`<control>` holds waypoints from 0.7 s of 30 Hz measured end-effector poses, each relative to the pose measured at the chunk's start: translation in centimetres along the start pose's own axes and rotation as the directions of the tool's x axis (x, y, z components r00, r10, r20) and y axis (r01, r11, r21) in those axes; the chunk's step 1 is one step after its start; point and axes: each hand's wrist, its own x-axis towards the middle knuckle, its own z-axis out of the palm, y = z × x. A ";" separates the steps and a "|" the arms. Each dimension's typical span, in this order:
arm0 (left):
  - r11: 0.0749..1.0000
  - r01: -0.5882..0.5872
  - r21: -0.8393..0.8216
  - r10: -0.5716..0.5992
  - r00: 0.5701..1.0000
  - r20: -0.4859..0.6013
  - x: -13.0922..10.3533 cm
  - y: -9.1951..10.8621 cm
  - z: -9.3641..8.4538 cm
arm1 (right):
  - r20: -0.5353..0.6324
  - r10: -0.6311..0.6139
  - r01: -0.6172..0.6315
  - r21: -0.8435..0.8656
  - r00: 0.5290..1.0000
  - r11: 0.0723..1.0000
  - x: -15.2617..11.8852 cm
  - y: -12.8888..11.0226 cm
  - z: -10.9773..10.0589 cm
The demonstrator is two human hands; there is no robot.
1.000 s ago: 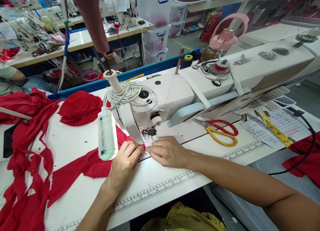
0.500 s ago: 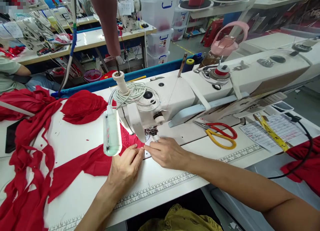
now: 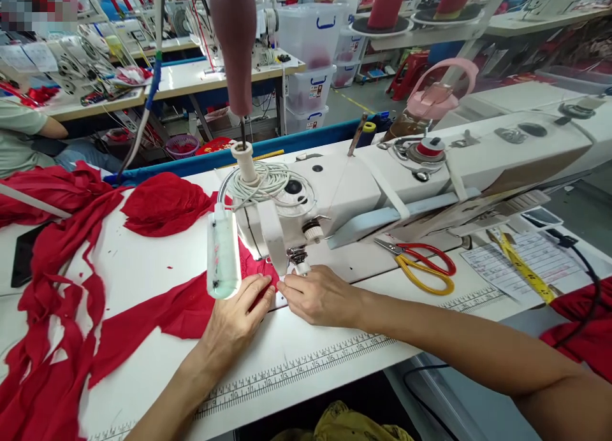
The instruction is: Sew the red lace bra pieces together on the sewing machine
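Note:
Red fabric stretches from the left part of the table to beneath the head of a white sewing machine. My left hand rests on the fabric's end, left of the needle area, thumb and forefinger closed on the cloth. Just right of the needle, my right hand has its fingers pinched together at the fabric's edge. Its fingertips nearly meet my left thumb. A lit lamp hangs over the fabric beside my left hand, and the machine head partly hides the cloth.
Scissors with red and yellow handles lie right of my hands, near a paper sheet and a yellow tape measure. More red fabric is heaped at left. A person's arm shows at far left.
The view has shifted slightly, so the machine and table appear a little further right and lower. My left fingers have spread slightly apart from the thumb; my right hand keeps its pinch.

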 end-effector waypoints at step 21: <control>0.998 0.063 0.008 -0.063 0.998 -0.002 -0.6 0.1 0.4 | -0.068 0.055 -0.058 -0.046 0.996 0.997 -0.4 0.2 0.5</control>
